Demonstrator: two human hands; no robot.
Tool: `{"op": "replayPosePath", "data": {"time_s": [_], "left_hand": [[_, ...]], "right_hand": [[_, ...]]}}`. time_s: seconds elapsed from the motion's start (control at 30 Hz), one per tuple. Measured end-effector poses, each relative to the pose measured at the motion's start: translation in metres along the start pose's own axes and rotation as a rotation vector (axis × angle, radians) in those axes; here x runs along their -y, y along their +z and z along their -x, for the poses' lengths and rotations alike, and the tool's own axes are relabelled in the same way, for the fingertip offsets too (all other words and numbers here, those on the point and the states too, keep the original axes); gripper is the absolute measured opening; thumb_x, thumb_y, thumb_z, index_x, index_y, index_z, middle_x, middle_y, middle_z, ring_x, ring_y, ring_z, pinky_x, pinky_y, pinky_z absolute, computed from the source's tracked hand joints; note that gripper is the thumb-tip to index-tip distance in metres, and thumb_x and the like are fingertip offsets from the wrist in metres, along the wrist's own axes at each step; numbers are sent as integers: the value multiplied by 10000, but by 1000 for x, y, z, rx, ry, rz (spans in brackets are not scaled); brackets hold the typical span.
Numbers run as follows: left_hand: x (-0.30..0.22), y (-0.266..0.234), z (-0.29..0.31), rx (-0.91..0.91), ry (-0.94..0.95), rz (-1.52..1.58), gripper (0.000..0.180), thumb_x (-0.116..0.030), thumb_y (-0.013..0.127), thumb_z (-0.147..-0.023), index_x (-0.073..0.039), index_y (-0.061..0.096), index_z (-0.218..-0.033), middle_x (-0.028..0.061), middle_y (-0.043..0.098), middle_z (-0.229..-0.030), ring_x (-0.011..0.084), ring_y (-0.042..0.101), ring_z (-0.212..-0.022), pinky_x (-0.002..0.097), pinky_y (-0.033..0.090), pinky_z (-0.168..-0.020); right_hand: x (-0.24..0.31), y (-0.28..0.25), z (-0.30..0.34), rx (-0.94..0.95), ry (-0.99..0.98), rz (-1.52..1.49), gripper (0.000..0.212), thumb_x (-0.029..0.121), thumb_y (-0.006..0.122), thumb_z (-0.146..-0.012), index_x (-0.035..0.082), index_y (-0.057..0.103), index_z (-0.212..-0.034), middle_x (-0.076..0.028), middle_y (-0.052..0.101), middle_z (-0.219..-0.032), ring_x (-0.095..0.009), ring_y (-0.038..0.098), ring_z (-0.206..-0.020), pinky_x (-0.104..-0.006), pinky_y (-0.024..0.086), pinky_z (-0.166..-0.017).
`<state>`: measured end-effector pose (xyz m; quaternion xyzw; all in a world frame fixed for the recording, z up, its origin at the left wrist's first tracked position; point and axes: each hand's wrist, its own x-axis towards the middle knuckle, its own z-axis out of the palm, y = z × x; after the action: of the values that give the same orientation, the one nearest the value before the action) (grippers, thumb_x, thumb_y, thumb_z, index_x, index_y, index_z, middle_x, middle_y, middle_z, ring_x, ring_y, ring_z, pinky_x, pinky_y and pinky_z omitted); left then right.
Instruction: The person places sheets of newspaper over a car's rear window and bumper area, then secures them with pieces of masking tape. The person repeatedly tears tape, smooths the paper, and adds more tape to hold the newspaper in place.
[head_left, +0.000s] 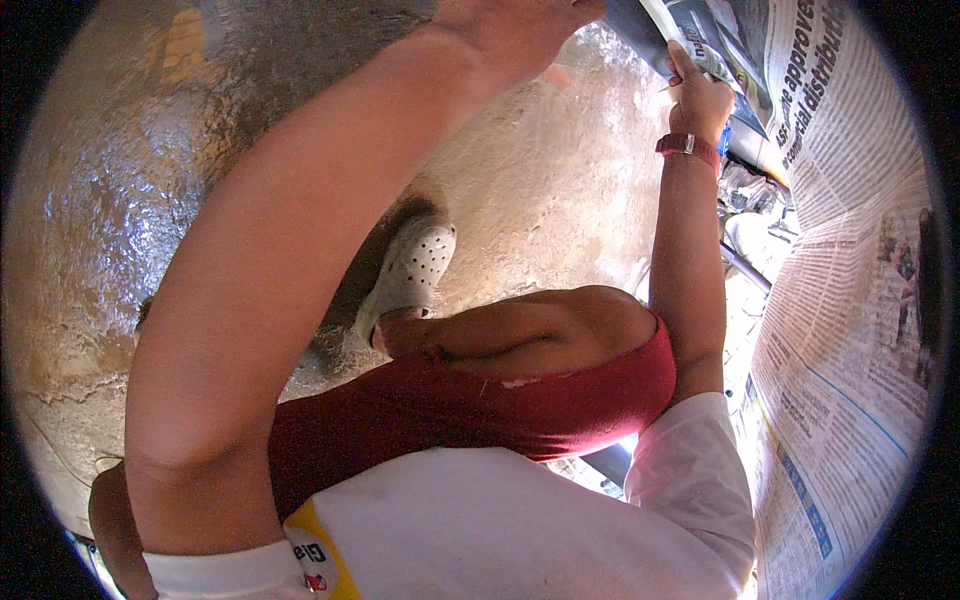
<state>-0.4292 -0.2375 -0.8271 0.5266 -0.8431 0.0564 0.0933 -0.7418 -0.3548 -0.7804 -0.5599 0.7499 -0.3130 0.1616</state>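
My right hand [700,98] is closed on the edge of a newspaper [840,300], with the thumb lying along the sheet. A red strap [688,147] circles that wrist. The printed sheet spreads down the whole right side, creased and curved. At the top edge, my left hand [520,35] reaches up beside the paper's dark printed corner. Most of its fingers are cut off by the picture's rim, so their grip is hidden.
Below my arms is a rough, wet-looking brown floor [520,210]. My bent leg in red shorts [480,400] crosses the middle, with a white perforated clog [415,260] on the foot. Bright, cluttered objects [755,220] show between my right forearm and the newspaper.
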Motion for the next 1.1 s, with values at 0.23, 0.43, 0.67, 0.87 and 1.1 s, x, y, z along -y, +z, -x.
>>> {"op": "replayPosePath", "data": {"time_s": [0.23,0.43,0.67,0.87,1.1], "left_hand": [[-16,9,-14,-28,23,15,548,-286,396,-1159,-217,489,-1695,66,224,-1875,301,164,-1734,573,2,-1408],[-36,24,-29,-55,61,4,533,-299,397,-1161,-201,529,-1668,74,270,-1862,305,195,-1727,579,25,-1404],[-73,37,-69,-59,26,204,508,-314,416,-1158,-194,607,-1613,110,327,-1838,330,244,-1710,583,43,-1396],[-88,46,-86,-64,34,251,494,-316,410,-1164,-182,642,-1578,107,353,-1826,327,238,-1711,589,41,-1397],[-109,52,-103,-86,4,285,481,-320,423,-1160,-188,674,-1548,86,389,-1810,318,261,-1700,578,40,-1400]], "right_hand": [[0,0,-4,-21,-14,-29,332,184,1017,-749,-52,792,-814,-116,788,-779,-170,663,-604,-316,496,-603],[-4,2,-2,10,-32,-124,295,143,1006,-760,-36,781,-827,-107,783,-774,-169,679,-617,-312,509,-592],[-4,3,0,24,-14,-160,268,85,991,-790,-32,784,-914,-105,789,-847,-181,704,-678,-314,521,-618],[5,3,4,-82,47,36,351,241,950,-818,-30,773,-955,-71,707,-776,-159,570,-630,-354,414,-574],[-12,0,6,-10,47,-318,309,29,960,-823,-53,767,-1050,-111,793,-943,-202,745,-760,-309,531,-654]]}}
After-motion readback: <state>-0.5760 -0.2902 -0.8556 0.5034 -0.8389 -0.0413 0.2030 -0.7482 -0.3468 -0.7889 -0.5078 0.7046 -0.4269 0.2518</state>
